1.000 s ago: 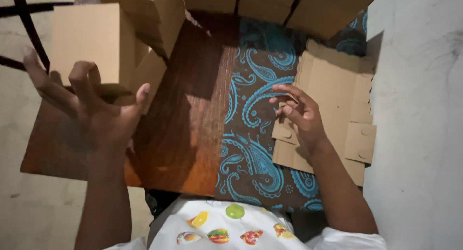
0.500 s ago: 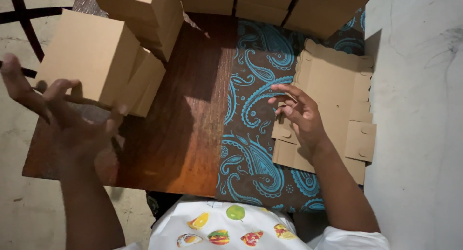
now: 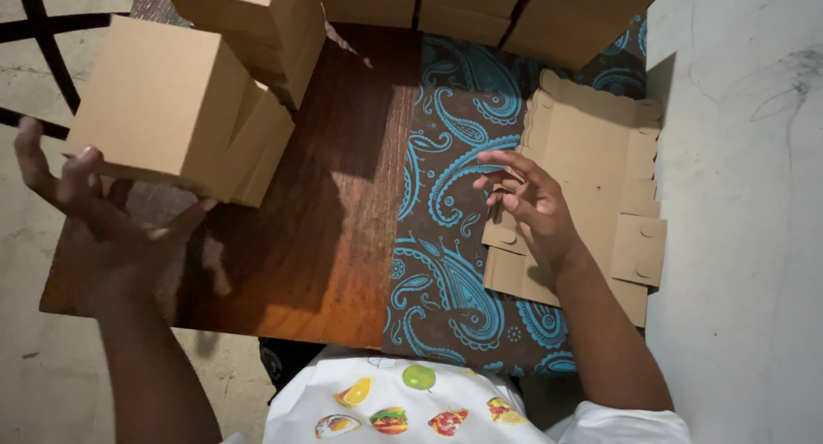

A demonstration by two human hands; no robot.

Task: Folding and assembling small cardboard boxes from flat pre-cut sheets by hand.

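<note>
My left hand is at the table's left edge, palm up with the fingers spread. It sits just under the near edge of a folded brown cardboard box, and its fingertips are at the box's lower rim. The box leans on another folded box behind it. My right hand hovers over the left edge of a stack of flat die-cut cardboard blanks. Its fingers are loosely bent and hold nothing.
A dark wooden table carries a brown cloth with a blue paisley pattern under the blanks. Several folded boxes line the far edge and the back left. A pale wall stands close on the right, with concrete floor on the left.
My left hand has dropped down and to the left, away from the face of the box, which now shows in full. My right hand has stayed over the blanks.
</note>
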